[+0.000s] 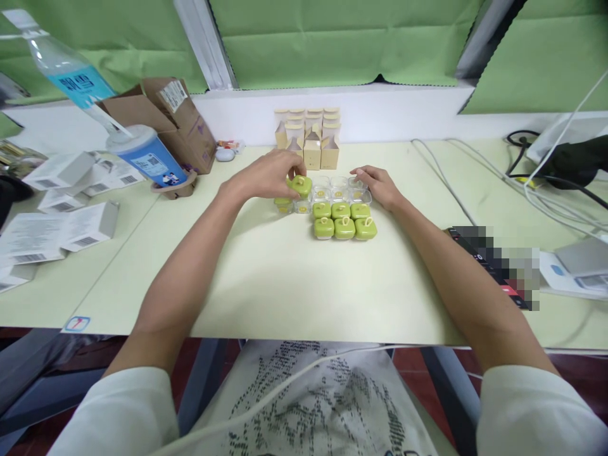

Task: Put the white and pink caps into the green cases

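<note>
My left hand (275, 174) is closed on a small green case (302, 185) with a pale loop on top, above the left part of the clear plastic tray (339, 190). Another green case (284, 202) shows just under that hand, partly hidden. Yellow round marks show in the tray's compartments. At the tray's far right end, my right hand (379, 183) lies with its fingers loosely stretched over the rim. Closer to me stand several green cases (344, 227) in two rows, with pale loops on some of their tops.
Behind the tray, several small open cardboard boxes (312, 149) stand against the wall. On the left are a blue cup (154, 161), a tilted bottle (71, 69), a brown carton (178, 120) and white boxes (61, 228). Cables (441, 177) and a pixelated dark device (494, 266) lie right.
</note>
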Tool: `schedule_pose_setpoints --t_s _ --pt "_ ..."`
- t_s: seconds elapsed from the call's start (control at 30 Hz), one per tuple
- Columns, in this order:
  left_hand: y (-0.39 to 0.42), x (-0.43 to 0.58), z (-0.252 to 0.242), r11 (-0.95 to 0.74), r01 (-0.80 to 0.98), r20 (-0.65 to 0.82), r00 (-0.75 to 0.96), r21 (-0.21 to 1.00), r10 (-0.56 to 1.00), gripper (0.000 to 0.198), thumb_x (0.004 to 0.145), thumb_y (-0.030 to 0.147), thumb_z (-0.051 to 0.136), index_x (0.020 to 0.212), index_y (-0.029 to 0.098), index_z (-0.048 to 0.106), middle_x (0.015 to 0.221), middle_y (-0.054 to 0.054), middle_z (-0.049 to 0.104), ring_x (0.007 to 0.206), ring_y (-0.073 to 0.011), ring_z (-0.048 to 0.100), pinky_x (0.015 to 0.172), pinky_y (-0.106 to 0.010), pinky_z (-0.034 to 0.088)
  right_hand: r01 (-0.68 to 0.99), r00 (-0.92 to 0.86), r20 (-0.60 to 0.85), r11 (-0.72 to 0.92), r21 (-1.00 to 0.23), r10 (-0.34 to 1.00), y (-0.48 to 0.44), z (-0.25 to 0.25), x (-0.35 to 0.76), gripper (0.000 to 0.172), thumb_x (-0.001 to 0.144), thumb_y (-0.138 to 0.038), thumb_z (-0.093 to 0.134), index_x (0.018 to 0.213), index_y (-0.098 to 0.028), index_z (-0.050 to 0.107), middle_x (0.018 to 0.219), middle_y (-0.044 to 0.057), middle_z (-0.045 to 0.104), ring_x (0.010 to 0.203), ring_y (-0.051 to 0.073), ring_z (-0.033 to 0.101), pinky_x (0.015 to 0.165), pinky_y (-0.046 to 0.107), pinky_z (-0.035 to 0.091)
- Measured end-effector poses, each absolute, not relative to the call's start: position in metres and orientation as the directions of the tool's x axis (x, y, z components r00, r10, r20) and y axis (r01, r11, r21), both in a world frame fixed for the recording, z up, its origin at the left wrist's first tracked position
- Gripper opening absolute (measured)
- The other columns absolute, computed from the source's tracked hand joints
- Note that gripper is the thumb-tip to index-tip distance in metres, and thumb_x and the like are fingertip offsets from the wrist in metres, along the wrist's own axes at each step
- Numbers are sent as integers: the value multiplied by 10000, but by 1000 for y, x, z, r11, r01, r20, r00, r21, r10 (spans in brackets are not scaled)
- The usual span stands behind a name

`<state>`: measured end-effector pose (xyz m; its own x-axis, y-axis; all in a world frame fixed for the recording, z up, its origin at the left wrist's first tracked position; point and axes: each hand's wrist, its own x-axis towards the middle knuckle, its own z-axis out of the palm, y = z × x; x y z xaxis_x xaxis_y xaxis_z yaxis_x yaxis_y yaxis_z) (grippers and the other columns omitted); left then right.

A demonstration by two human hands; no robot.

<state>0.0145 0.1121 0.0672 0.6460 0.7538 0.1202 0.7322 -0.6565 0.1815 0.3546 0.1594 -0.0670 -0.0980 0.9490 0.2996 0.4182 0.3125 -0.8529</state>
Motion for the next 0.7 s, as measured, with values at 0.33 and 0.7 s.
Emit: schedule_pose_setpoints --t_s 0.33,0.7 --pt "115 22 55 -595 797 28 595 103 803 521 810 540 816 1184 180 773 1148 -110 813 1084 -322 729 843 -371 493 426 -102 299 314 -849 949 158 -66 354 593 900 -832 675 937 -248 774 1201 95 830 1084 289 701 1019 469 561" --pt "116 26 46 -587 809 -18 588 36 809 453 806 593 827 1059 223 760 1056 -104 805 999 -337 732 755 -376 427 419 -107 301 318 -850 948 161 -68 355 609 880 -864 679 887 -260 757 1171 93 841 1057 295 710 1028 481 565"
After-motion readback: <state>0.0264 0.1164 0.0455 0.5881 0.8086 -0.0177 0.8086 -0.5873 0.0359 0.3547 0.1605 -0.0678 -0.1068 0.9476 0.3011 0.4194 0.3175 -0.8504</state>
